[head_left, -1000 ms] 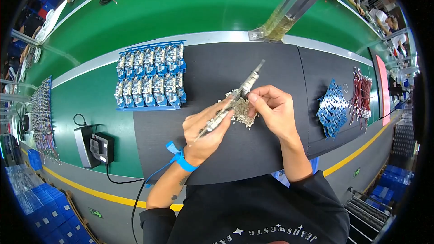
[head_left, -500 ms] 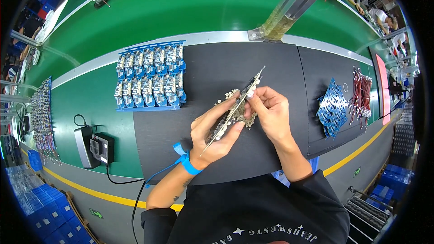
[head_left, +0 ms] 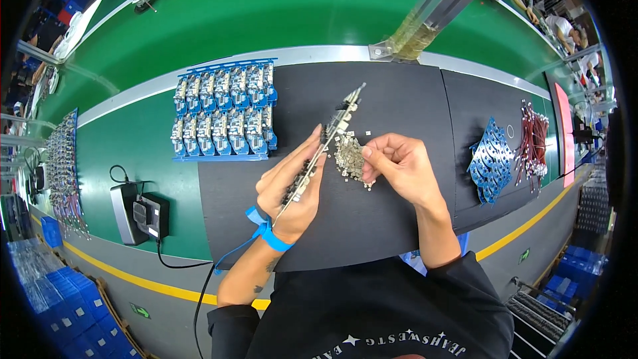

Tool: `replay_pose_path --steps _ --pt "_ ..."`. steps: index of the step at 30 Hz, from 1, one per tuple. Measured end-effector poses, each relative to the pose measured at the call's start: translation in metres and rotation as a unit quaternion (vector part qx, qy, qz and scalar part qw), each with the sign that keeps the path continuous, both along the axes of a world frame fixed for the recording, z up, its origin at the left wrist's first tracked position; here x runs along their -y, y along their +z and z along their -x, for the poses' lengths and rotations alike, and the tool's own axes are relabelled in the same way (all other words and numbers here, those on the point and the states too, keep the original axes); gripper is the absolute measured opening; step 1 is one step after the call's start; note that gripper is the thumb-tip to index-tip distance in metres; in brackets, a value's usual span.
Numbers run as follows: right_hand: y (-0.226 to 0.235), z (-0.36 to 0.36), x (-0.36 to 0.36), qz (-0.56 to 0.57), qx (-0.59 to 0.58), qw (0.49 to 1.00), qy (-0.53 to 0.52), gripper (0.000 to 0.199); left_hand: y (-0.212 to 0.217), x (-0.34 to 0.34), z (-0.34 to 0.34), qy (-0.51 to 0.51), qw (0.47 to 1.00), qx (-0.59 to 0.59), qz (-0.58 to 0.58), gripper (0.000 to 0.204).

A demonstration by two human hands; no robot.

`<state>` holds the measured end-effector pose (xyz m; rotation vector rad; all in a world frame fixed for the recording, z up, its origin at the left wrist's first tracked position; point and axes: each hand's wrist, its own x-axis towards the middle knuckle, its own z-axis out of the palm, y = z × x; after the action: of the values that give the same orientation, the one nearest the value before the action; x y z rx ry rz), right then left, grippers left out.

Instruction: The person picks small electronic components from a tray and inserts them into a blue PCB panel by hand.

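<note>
My left hand [head_left: 282, 185] is closed round a circuit board panel [head_left: 337, 121], tilted up on its edge with small parts along its face. A blue wrist strap [head_left: 276, 239] with a cord circles that wrist. Just right of the panel, a loose pile of tiny pale connectors [head_left: 348, 157] lies on the black mat [head_left: 392, 239]. At the pile's right edge is my right hand [head_left: 402, 167], thumb and fingers pinched together; whatever is between the fingertips is too small to make out.
Rows of blue boards with mounted parts [head_left: 224, 110] stand at the far left of the mat. On the right lie bare blue boards [head_left: 492, 163] and a bundle of red and dark wires [head_left: 533, 139]. A black power box [head_left: 151, 218] sits left. A metal post [head_left: 425, 13] rises behind.
My right hand has come off the panel and moved down to the connector pile. My left hand has carried the panel leftward, uncovering more of the pile.
</note>
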<state>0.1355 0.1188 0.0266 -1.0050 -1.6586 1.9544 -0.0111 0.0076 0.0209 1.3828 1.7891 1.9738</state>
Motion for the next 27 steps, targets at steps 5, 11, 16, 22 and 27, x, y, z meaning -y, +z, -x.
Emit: replay_pose_path --steps 5,11,16,22,27 --pt "0.006 0.008 0.009 -0.064 -0.069 0.994 -0.057 0.014 -0.009 -0.003 -0.003 -0.075 0.997 -0.009 -0.013 0.027" --pt "0.001 0.008 0.011 -0.023 -0.13 0.988 -0.085 0.012 -0.013 -0.003 -0.004 -0.151 0.988 -0.022 -0.017 0.033" --pt "0.004 0.009 0.013 0.007 -0.134 0.989 -0.068 0.014 -0.013 0.0 -0.001 -0.108 0.992 -0.068 -0.018 0.034" --pt "0.003 0.008 0.014 -0.051 -0.087 0.994 -0.035 0.012 -0.006 -0.002 0.003 -0.023 0.999 -0.025 -0.006 0.03" --pt "0.003 0.008 0.012 -0.088 -0.137 0.984 -0.075 0.011 -0.011 -0.001 0.0 -0.106 0.994 -0.038 -0.002 0.032"
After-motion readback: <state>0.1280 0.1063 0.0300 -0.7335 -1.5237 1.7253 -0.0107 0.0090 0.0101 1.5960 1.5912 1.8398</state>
